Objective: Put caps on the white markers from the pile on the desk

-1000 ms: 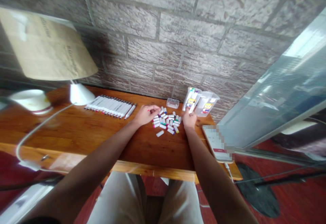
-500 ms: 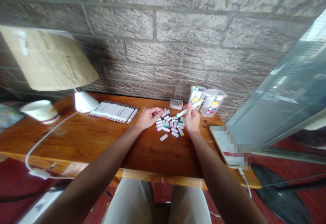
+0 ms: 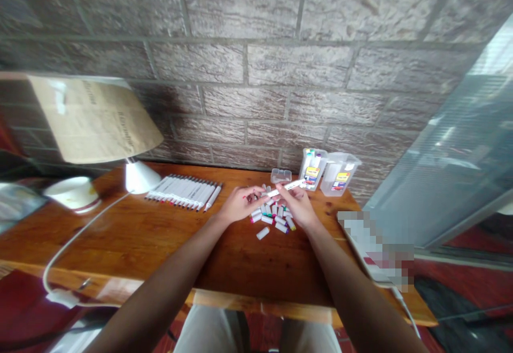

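My right hand (image 3: 298, 207) grips a white marker (image 3: 287, 187) that lies level above a heap of loose marker caps (image 3: 276, 219) on the wooden desk (image 3: 152, 235). My left hand (image 3: 239, 204) is closed in a pinch at the marker's left end, and a small cap seems to sit between its fingers. A row of several capless white markers (image 3: 185, 193) lies to the left of my hands. Behind them stand two clear plastic marker cases (image 3: 328, 170).
A small clear lid (image 3: 280, 175) lies by the wall. At the left are a lamp base (image 3: 139, 177) with a white cable (image 3: 76, 240), a white bowl (image 3: 74, 193) and a brown cardboard sheet (image 3: 96, 120). A blurred flat device (image 3: 374, 246) lies at the desk's right edge.
My right hand drew a marker out of the case and brought it left and down over the caps. My left hand rose from the heap to meet the marker's end.
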### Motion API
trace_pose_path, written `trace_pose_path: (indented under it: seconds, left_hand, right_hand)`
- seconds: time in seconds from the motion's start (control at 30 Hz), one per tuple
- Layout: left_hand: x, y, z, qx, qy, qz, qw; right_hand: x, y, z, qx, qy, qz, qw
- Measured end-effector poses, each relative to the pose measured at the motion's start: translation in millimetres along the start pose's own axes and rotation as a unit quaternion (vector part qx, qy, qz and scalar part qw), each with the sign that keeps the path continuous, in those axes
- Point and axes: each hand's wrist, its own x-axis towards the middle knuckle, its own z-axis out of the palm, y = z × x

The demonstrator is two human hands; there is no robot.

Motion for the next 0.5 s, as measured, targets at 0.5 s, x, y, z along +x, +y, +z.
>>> trace_pose_path:
  seconds: [0.5]
  left_hand:
    - [0.4,-5.7,-3.2,0.035,0.018,-0.011,0.999]
  right_hand:
    - [2.5,2.3,-6.6,-0.037,0.047,0.010,0.998]
